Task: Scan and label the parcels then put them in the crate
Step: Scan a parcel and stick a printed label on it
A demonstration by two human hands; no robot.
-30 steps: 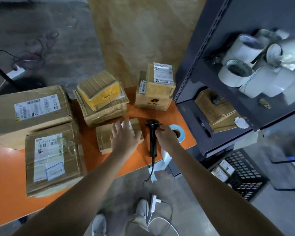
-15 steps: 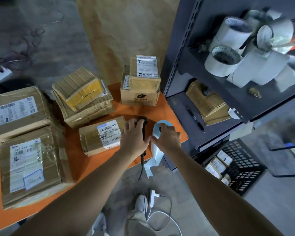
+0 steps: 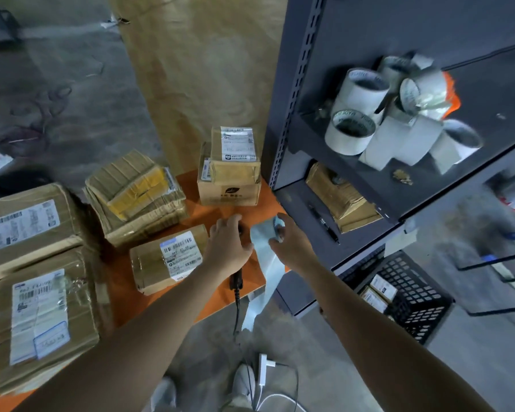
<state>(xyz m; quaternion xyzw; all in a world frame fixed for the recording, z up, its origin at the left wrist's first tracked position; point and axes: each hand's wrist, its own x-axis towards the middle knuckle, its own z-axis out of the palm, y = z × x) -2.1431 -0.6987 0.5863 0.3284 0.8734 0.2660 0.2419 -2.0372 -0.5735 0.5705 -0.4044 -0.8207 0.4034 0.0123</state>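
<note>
Two hands reach out over the orange counter (image 3: 268, 200) in the head view. The left hand (image 3: 229, 245) lies on top of the black scanner (image 3: 236, 281), with its fingers bent over the scanner's head. The scanner's handle points to the near edge of the counter, and its cord hangs down to the floor. The right hand (image 3: 292, 242) pinches the blue label roll (image 3: 265, 236) near the right edge of the counter. A long strip of labels (image 3: 262, 289) hangs from the roll over the near edge.

A small parcel (image 3: 167, 258) with a white barcode label lies flat just to the left of the left hand. More parcels sit on the counter: a stack (image 3: 137, 194) behind it, a tall box (image 3: 229, 168) at the far edge, and two big ones (image 3: 30, 263) at the left.

The black crate (image 3: 414, 295) stands on the floor to the right of the counter, under the grey shelf (image 3: 354, 203). It holds a few small parcels (image 3: 379, 292). White tape rolls (image 3: 384, 114) lie on the shelf above.
</note>
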